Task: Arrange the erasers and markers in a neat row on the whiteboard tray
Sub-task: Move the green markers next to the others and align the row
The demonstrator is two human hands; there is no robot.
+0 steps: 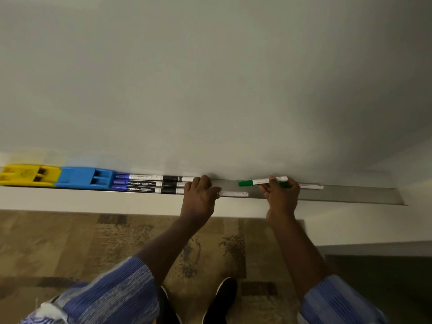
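We see a long grey metal whiteboard tray (350, 195), yellow and blue plastic erasers (53, 178) left of our hands, our left hand (198, 199) curled over a white marker (233, 194), our right hand (281, 197) pinching a green-capped white marker (261, 181).

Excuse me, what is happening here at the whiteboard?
A person is tidying the whiteboard tray. At its left end a yellow eraser and a blue eraser already lie end to end, with marker pens in three lines beside them. The right hand holds a green-capped marker just above the tray. The left hand rests at the end of the pens, on a white marker near the front edge. One more marker lies further right.
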